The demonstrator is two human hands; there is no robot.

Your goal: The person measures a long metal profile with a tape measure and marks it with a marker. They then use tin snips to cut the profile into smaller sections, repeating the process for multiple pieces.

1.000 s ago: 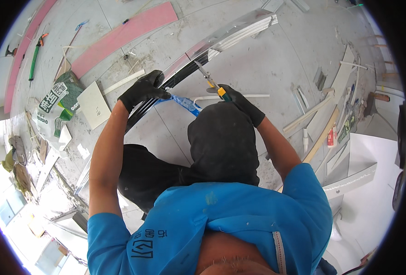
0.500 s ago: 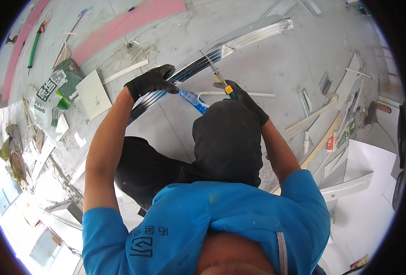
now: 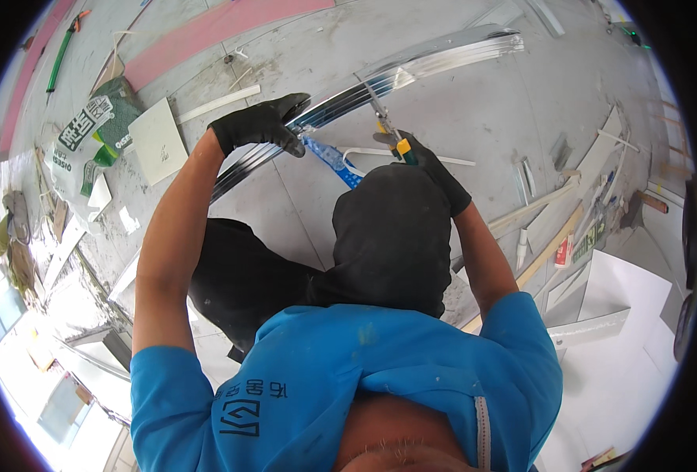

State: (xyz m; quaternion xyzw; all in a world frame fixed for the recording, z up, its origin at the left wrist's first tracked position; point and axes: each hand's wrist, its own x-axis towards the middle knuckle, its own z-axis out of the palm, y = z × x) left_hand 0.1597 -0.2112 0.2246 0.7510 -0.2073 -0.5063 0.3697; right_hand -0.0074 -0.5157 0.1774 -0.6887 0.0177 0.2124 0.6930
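Observation:
My left hand [image 3: 261,126], in a black glove, curls over a long bundle of shiny metal strips [image 3: 435,62] lying diagonally on the floor. Crumpled blue plastic film [image 3: 329,157] trails downward from the strips beside those fingers. My right hand [image 3: 427,164], also gloved, is closed around the yellow-and-green handle of a cutting tool [image 3: 402,148]; its long silver blades point up toward the strips, and whether they touch is unclear. My dark-trousered knee [image 3: 388,212] sits just below the tool. A thin white strip [image 3: 454,161] lies behind the right hand.
A white-and-green sack [image 3: 83,157], a pale square board [image 3: 158,141] and a green-handled tool [image 3: 59,59] lie at left. Pink boards [image 3: 230,23] run along the back. Long offcuts [image 3: 557,189], a red-labelled bottle [image 3: 564,250] and white panels [image 3: 623,354] are at right.
The view has shifted, so the floor items appear higher in the picture. Both hands have edged slightly rightward, the right one keeping the tool in its grip.

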